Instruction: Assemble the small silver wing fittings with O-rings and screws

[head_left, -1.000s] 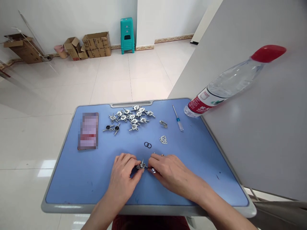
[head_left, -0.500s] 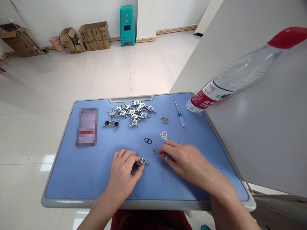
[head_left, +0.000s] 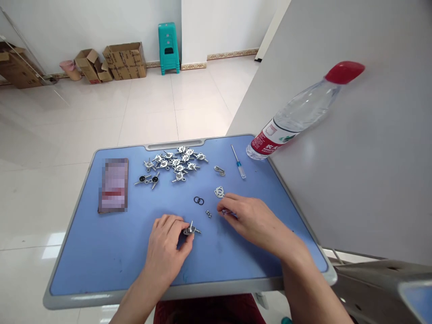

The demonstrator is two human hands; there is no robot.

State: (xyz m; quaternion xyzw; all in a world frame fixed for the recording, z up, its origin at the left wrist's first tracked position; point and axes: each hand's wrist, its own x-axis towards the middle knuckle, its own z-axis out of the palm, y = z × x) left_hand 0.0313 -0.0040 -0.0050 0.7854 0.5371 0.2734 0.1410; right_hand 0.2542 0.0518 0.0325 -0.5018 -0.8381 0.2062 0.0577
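My left hand (head_left: 168,240) rests on the blue tabletop, thumb and fingers closed around a small metal valve (head_left: 191,230) with an upright lever and a side spout. My right hand (head_left: 248,216) hovers low to the right, its fingers curled around something clear and shiny that is mostly hidden. Just beyond its fingertips lie flat metal plates (head_left: 219,192). A few tiny screws (head_left: 208,214) sit between the hands, with two black rubber rings (head_left: 199,200) overlapping behind them. Farther back is a small pile of similar metal valves (head_left: 176,163).
Behind the plates lie small metal levers (head_left: 219,170) and a screwdriver (head_left: 239,163) with a clear blue handle. A large water bottle (head_left: 281,128) stands at the back right beside a grey panel. A phone (head_left: 114,185) lies on the left. Two valves with black discs (head_left: 155,179) face up.
The camera view has shifted, so the table appears farther left. My right hand has edged away from the screws, closer to the flat plates. My left hand keeps hold of the valve.
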